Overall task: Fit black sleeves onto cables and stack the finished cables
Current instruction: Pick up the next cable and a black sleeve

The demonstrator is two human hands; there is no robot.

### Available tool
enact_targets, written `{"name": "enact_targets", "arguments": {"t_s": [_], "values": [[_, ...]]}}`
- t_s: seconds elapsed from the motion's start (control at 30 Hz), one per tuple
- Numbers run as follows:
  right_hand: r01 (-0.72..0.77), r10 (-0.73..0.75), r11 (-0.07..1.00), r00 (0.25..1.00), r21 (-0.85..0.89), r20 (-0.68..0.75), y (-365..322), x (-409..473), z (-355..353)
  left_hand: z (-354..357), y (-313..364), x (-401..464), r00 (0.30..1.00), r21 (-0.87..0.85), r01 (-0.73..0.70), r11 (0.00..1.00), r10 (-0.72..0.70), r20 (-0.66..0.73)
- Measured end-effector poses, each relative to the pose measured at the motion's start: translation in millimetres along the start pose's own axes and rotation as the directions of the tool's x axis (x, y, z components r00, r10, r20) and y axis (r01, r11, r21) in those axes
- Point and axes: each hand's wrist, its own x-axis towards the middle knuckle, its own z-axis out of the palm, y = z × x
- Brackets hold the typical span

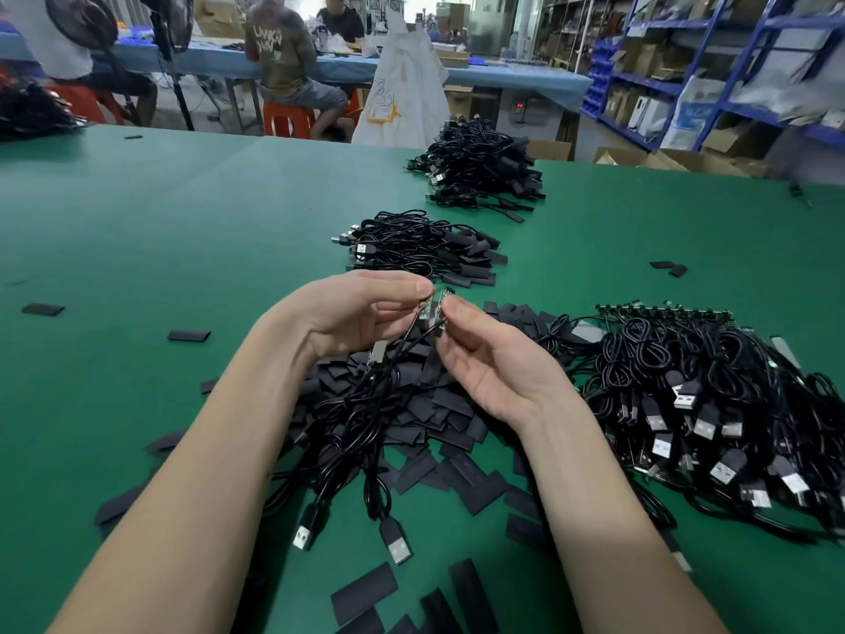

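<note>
Loose black sleeves (363, 594) litter my tabletop (137, 231) as my left hand (356, 313) and right hand (484, 359) each pinch a small cable board (432, 308); tangled leads could snag, I judge.

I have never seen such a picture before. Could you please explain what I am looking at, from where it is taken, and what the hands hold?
There is no machine. One camera on the person's head looks down at a green table. The left hand and right hand each pinch a small circuit board at the end of a black cable. Under them lie loose black sleeves. At right is a heap of unsleeved cables; beyond the hands, two piles of finished cables.
</note>
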Motion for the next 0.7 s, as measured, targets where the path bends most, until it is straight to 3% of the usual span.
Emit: {"name": "enact_targets", "arguments": {"t_s": [0.1,0.23,0.37,0.6,0.7], "values": [[0.005,-0.001,0.999,0.997,-0.048,0.08,-8,-7,-2,-13,2,0,0.983,0.216,0.011,0.976,0.029,-0.183],[0.073,-0.051,0.993,0.972,-0.088,0.231,-18,-16,-1,-36,1,-1,0.884,0.581,0.133,0.803,0.169,-0.436],[0.107,-0.098,0.994,0.974,-0.033,0.207,-22,-16,-2,-43,-3,0,0.861,0.72,0.236,0.652,0.204,-0.466],[0.18,-0.195,0.972,0.977,-0.148,-0.09,-36,-19,-16,-43,0,-3,0.874,0.773,0.299,0.559,0.166,-0.457],[0.179,-0.218,0.954,0.965,-0.242,-0.147,-38,-19,-22,-33,7,-7,0.905,0.898,0.259,0.355,0.237,-0.354]]}}
